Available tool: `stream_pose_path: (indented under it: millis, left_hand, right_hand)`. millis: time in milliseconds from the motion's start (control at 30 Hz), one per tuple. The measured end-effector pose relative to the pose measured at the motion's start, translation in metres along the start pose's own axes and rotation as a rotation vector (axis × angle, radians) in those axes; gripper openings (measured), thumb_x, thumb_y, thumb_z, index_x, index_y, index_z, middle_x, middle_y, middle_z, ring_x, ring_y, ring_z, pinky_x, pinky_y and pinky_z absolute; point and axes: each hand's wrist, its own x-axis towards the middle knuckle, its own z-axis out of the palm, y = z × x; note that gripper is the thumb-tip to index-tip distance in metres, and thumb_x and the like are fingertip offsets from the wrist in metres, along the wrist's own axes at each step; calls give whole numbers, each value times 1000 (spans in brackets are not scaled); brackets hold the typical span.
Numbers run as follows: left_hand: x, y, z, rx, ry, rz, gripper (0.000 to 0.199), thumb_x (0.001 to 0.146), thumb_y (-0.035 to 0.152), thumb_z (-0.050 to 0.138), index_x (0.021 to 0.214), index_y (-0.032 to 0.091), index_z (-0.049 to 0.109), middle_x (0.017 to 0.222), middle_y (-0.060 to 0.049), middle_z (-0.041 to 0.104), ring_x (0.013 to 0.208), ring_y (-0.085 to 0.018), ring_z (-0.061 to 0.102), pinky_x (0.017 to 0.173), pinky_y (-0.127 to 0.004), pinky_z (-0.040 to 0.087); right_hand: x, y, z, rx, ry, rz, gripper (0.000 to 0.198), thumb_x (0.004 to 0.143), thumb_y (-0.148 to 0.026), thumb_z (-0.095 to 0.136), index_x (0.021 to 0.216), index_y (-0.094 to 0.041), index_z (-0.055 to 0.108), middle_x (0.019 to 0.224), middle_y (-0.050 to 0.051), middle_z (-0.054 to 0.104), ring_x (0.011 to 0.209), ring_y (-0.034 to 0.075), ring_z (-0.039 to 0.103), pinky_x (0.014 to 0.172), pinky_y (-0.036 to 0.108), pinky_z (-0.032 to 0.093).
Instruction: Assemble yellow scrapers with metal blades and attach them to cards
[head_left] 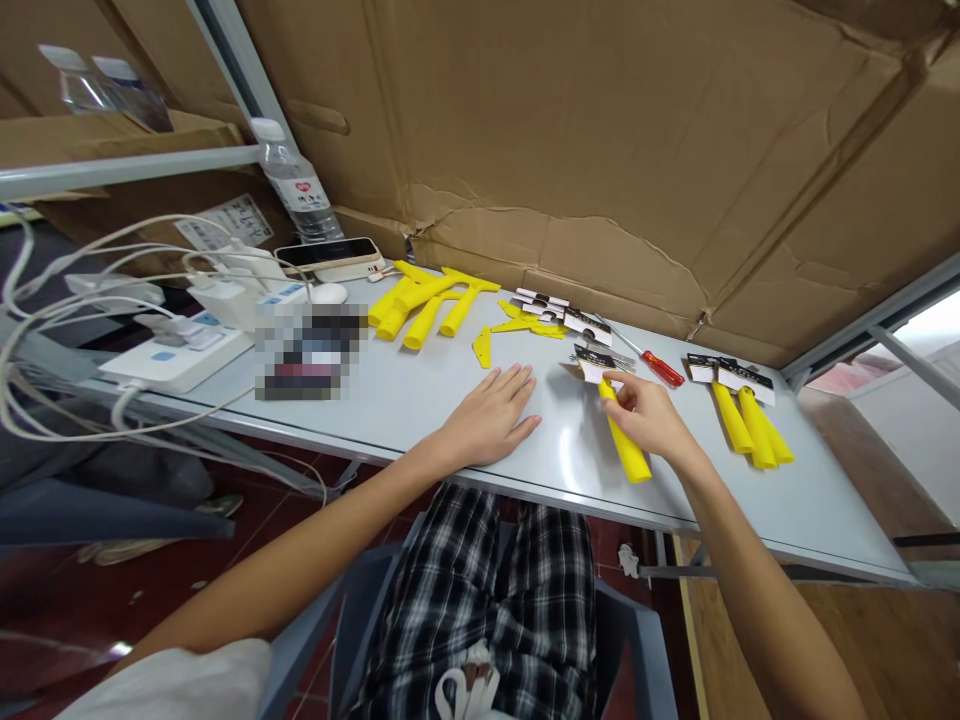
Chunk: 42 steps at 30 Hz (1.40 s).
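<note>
The right hand (pixel 646 410) is pinching a yellow tubular plastic handle (pixel 627 445) between thumb and fingers above the pale grey tabletop (pixel 420 400), with a black-and-white card (pixel 595 360) sitting at the handle's far end. The left hand (pixel 491 415) is lying palm down on the tabletop, fingers extended and gripping nothing visible. A red-handled metal screwdriver (pixel 661 368) is lying just beyond the right hand, and three similar yellow handles (pixel 756 430) are resting farther right.

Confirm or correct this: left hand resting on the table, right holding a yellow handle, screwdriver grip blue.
The colour is wrong: the head view shows the screwdriver's grip is red. The left hand rests on the table, and the right hand holds a yellow handle.
</note>
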Motion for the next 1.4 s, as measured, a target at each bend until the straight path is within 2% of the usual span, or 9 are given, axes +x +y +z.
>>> stream_pose_path:
  millis: [133,267,433,600,867,933,1100,1233,1400]
  left_hand:
    - [1,1,-4,0,23,12,67,108,47,38,158,3,48,171,-21,36,160,-39,30,132,-56,23]
    - [13,3,-15,-35,80,72,52,104,41,49,143,11,65,160,-18,53,149,-38,47,124,-52,38]
    - [42,0,-24,-31,72,184,39,102,37,53,126,15,74,147,-18,63,135,-34,58,110,-50,48]
    - [62,-10,-15,5,92,265,35,102,34,50,116,15,75,130,-15,71,121,-33,63,101,-49,49]
    - [59,-16,-7,-113,153,256,35,103,34,48,121,18,73,134,-12,70,125,-31,60,106,-48,45]
    - [58,-16,-7,-128,155,254,35,103,34,48,121,18,73,134,-12,70,125,-31,60,107,-49,45]
    - [59,-17,-6,-147,153,245,35,103,34,48,122,19,73,134,-13,69,126,-31,59,106,-49,45]
    - [58,-18,-5,-156,151,253,36,103,35,47,123,19,72,135,-13,68,126,-31,59,106,-49,45]
    - [57,-20,-6,-162,140,252,36,103,34,47,125,19,71,137,-12,67,129,-30,58,108,-48,44]
  right_hand:
    - [-1,10,1,60,37,10,62,86,-40,60,143,-19,63,79,0,62,71,9,54,69,21,42]
    - [-1,11,3,77,43,-10,62,87,-43,60,144,-21,63,82,0,64,75,10,57,75,23,45]
    - [-13,18,-8,-158,133,-18,57,89,-44,57,141,-23,64,82,1,66,74,11,59,80,26,44]
    - [-33,47,-48,-351,256,50,57,89,-46,57,142,-24,63,84,1,68,73,12,60,78,27,42]
    - [-35,82,-123,-571,441,160,56,89,-40,60,142,-21,63,86,7,68,76,18,60,80,33,38]
    - [-26,93,-133,-658,431,185,61,90,-44,59,144,-15,61,87,12,67,76,20,58,77,34,36]
    - [-2,119,-138,-852,321,253,61,93,-48,53,145,-18,59,92,14,66,76,19,54,75,30,36]
    - [11,134,-142,-886,287,283,62,94,-49,52,146,-16,59,98,17,66,75,18,51,75,29,34]
    - [19,156,-156,-858,205,341,57,91,-52,61,138,-19,65,93,14,65,68,12,40,73,27,28]
